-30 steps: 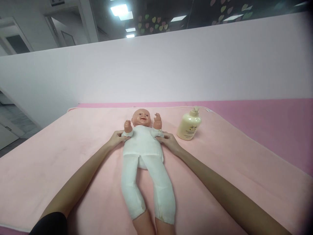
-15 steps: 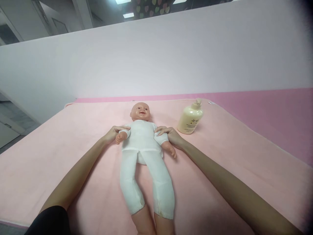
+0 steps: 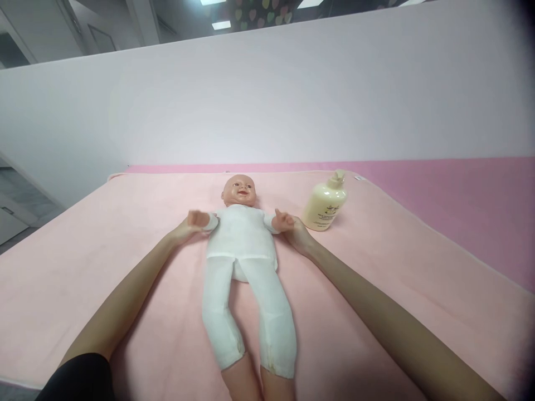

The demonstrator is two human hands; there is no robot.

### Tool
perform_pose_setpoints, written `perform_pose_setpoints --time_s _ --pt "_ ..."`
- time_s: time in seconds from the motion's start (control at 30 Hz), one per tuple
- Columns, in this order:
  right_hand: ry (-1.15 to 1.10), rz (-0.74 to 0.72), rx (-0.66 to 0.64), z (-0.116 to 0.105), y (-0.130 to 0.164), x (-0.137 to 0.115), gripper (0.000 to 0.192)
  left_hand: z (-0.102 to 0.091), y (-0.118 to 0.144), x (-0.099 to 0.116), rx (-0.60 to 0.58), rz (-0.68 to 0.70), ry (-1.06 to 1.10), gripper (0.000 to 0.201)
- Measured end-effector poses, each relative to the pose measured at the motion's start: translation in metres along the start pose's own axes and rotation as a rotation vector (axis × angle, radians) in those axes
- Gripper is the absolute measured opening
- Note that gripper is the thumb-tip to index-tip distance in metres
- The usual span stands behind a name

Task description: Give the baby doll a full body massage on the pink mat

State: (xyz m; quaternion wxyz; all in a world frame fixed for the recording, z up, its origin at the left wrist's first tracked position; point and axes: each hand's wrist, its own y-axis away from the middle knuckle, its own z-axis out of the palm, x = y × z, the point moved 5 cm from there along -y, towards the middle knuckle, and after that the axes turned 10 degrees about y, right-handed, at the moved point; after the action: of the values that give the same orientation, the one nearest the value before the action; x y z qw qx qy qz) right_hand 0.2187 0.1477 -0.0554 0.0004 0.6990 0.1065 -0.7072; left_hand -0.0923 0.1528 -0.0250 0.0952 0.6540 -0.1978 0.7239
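Observation:
A baby doll (image 3: pixel 241 234) with a hard plastic head and a white cloth body lies on its back on a pale pink blanket (image 3: pixel 142 195), its feet cut off by the frame's lower edge. My left hand (image 3: pixel 183 231) grips the doll's arm on the left, beneath its slightly blurred plastic hand. On the other side, my right hand (image 3: pixel 300 236) holds the doll's other arm from outside and below. Most of my fingers are hidden behind the doll's arms, which point outward and upward.
A pale yellow pump bottle (image 3: pixel 325 205) stands on the blanket just beyond my right hand. Behind the blanket rises a white wall panel (image 3: pixel 267 100). A pink surface (image 3: pixel 460 206) shows along the blanket's back and right edges.
Both doll arms have swung up and outward from hanging beside its body. My hands have slid from the doll's upper arms towards its forearms. The bottle stays in place.

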Motion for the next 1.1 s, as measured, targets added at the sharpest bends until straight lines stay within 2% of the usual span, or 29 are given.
perform_pose_setpoints --time_s 0.13,0.2,0.33,0.43,0.7,0.8,0.9,1.0,1.1 --pt "0.048 -0.013 0.064 0.004 0.001 -0.002 0.025 0.004 -0.001 -0.008 0.174 -0.049 0.042 0.041" --pt "0.115 -0.017 0.081 0.008 0.003 -0.006 0.029 0.007 -0.003 -0.009 0.221 -0.053 0.04 0.041" --pt "0.219 -0.023 0.127 0.014 0.003 -0.012 0.045 0.012 -0.005 -0.01 0.286 -0.05 0.019 0.044" --pt "0.23 0.025 0.172 0.014 0.0 -0.01 0.053 0.013 -0.007 -0.012 0.318 -0.068 0.031 0.045" --pt "0.168 0.142 0.169 0.012 -0.015 -0.005 0.051 0.002 -0.021 -0.021 0.371 -0.176 0.05 0.048" --pt "0.188 0.146 0.183 0.013 -0.015 -0.004 0.051 0.0 -0.021 -0.026 0.446 -0.138 0.038 0.047" --pt "0.213 0.078 0.237 0.013 -0.009 -0.006 0.05 0.001 -0.017 -0.027 0.505 -0.047 0.009 0.045" --pt "0.213 -0.012 0.273 0.014 -0.001 -0.009 0.047 0.006 -0.013 -0.025 0.46 0.025 0.025 0.042" --pt "0.187 -0.054 0.249 0.017 0.004 -0.013 0.044 0.011 -0.01 -0.019 0.341 0.009 0.078 0.038"
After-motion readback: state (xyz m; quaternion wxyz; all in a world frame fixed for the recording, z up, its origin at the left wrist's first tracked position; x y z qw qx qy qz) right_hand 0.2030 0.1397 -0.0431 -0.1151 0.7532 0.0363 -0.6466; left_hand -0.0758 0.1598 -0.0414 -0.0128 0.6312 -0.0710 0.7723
